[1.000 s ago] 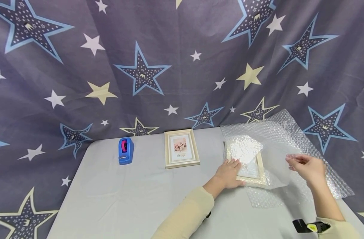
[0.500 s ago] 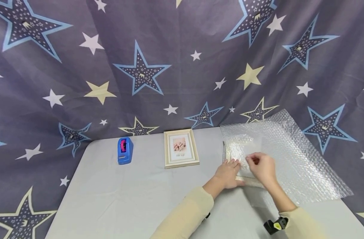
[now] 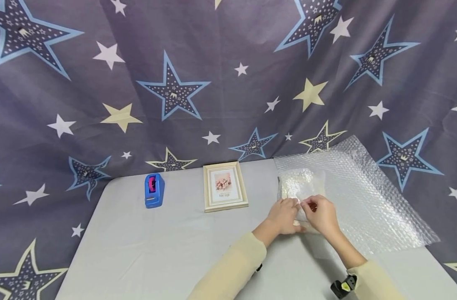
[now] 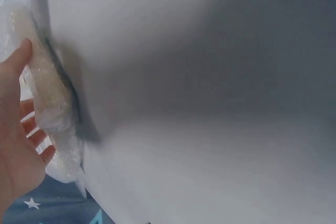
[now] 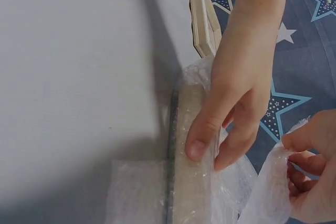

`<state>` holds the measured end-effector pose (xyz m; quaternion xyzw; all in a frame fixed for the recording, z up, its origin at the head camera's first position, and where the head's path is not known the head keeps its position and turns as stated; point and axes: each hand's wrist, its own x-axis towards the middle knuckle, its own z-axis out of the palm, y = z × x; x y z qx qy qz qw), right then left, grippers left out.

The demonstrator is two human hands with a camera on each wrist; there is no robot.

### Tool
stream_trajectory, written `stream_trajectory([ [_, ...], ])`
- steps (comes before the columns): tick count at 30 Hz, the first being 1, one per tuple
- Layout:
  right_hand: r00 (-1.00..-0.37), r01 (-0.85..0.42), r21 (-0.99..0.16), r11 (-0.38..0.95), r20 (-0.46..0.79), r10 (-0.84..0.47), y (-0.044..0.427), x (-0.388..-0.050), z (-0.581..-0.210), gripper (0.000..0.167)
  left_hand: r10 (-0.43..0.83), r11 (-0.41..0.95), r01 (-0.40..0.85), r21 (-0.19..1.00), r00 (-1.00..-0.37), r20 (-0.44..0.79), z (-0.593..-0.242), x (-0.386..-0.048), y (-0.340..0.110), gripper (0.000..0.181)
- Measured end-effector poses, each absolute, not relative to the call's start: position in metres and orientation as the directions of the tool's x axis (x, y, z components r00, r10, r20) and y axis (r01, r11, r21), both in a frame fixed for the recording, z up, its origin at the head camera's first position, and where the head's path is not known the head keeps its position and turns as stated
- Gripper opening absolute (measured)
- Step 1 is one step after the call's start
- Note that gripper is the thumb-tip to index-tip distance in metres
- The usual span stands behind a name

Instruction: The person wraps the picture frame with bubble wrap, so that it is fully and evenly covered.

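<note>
A cream picture frame (image 5: pixel 188 195) lies under bubble wrap (image 3: pixel 374 208) at the right side of the table, with a wide stretch of the wrap spread out to its right. My left hand (image 3: pixel 283 216) presses on the wrapped frame; in the left wrist view its thumb lies along the frame's edge and the other fingers rest on top. My right hand (image 3: pixel 322 214) pinches an edge of the wrap between thumb and fingers, right beside the left fingertips. Seen from the right wrist, that edge is lifted a little off the frame. Both hands hide part of the frame.
Left of the wrapped frame lies a second cream picture frame (image 3: pixel 225 186) with a flower print. Farther left stands a blue tape dispenser (image 3: pixel 154 190) holding a pink core. A star-patterned curtain (image 3: pixel 213 100) hangs behind the grey-white table (image 3: pixel 168 250).
My right hand has moved left, drawing the edge of the wrap over the frame to the left hand. The left hand has stayed on the frame.
</note>
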<state>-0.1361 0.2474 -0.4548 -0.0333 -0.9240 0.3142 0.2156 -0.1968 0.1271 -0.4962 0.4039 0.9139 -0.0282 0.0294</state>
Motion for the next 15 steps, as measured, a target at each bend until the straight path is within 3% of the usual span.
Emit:
stream_trajectory([
  [8,-0.934,-0.013,-0.652,0.758,0.279,0.225,0.259,-0.134,-0.450,0.013,0.784,0.608,0.791,-0.064,-0.611,-0.111,-0.489,-0.213,0.137,0.088],
  [15,-0.948,-0.014,-0.714,0.700,0.232,0.218,0.261,-0.136,-0.449,0.013,0.785,0.610,0.791,0.035,-0.599,-0.157,-0.483,-0.224,0.142,0.103],
])
